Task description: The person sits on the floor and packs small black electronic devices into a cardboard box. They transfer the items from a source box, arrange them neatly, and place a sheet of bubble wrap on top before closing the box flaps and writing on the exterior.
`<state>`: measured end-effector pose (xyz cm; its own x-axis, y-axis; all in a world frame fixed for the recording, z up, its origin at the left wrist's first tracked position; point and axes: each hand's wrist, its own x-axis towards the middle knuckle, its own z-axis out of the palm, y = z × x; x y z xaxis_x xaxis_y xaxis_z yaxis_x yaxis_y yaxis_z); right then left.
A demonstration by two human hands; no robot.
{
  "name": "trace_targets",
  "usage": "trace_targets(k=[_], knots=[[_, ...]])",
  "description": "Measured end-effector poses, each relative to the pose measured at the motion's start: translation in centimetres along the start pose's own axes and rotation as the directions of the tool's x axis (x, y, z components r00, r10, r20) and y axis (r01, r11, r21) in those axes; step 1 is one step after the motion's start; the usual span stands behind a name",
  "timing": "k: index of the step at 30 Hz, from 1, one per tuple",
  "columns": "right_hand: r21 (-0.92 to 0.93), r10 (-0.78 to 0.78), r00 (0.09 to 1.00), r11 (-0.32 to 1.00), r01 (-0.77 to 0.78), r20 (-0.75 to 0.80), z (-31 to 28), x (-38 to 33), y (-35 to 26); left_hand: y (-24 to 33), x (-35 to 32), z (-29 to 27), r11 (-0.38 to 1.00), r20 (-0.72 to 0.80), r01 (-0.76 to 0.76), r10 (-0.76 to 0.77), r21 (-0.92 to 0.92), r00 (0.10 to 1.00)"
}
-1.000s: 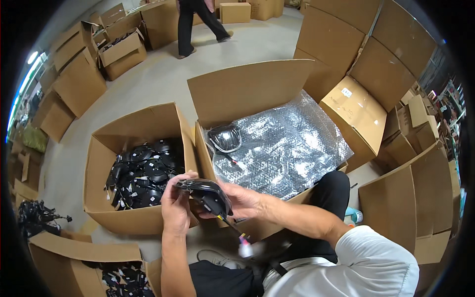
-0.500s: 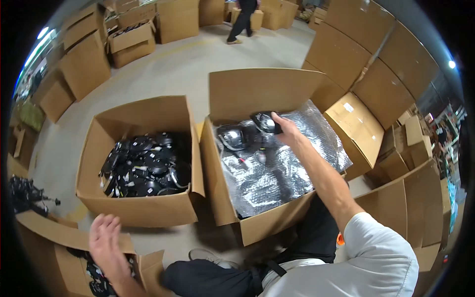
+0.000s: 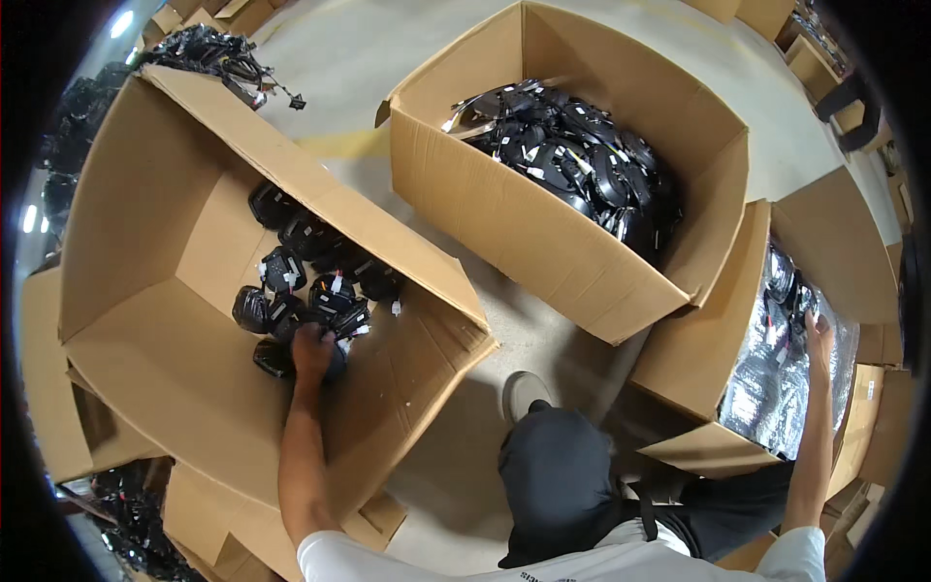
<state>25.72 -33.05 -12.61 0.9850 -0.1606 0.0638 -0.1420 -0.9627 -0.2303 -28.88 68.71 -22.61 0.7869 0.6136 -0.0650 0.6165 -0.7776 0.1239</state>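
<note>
Down in the left cardboard box (image 3: 145,291), my left hand (image 3: 312,351) is closed over a black plastic part (image 3: 337,361) among several similar ones. These are rounded, with short cables and white connectors; my fingertips are partly hidden. At far right, my right hand (image 3: 819,332) reaches into another cardboard box (image 3: 700,339), its fingers closed at a glossy black rounded part (image 3: 801,299). A second such part (image 3: 779,276) lies beside it. Both are on silvery bubble wrap (image 3: 776,388).
Between these two stands a cardboard box (image 3: 543,228) piled with black cabled parts (image 3: 572,160). Black cabled parts (image 3: 208,53) are heaped at the upper left and more (image 3: 131,519) at the lower left. My shoe (image 3: 527,393) is on the floor between the boxes.
The view has swung left, bringing the left box into full sight. My left hand, open in the air before, is now down among the black parts. My right hand stays at the bubble-wrap box.
</note>
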Motion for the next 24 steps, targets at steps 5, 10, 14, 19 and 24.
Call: trace_targets(k=[5,10,14,19,24], knots=[[-0.03,0.068,0.998,0.997,-0.068,0.006,-3.6,-4.2,0.8,10.4,2.4,4.8,0.888,0.164,-0.171,0.11,0.427,0.98],[0.027,-0.001,0.999,1.0,0.002,-0.035,-5.8,-7.0,-0.5,7.6,4.3,8.6,0.867,0.086,-0.109,0.077,0.487,0.993],[0.248,0.112,0.991,0.96,-0.127,0.072,-6.5,-7.6,-2.9,3.6,3.1,6.5,0.998,-0.122,-0.02,0.027,0.056,0.992],[0.267,-0.122,0.988,0.953,0.144,-0.097,-8.2,-8.9,-7.4,1.8,-0.8,-3.6,0.922,-0.192,0.164,-0.242,-0.35,0.951],[0.565,-0.271,0.961,0.801,0.198,0.046,-10.9,-19.1,-25.4,9.8,-2.8,-16.5,0.623,-0.197,0.119,-0.413,-0.773,0.889]])
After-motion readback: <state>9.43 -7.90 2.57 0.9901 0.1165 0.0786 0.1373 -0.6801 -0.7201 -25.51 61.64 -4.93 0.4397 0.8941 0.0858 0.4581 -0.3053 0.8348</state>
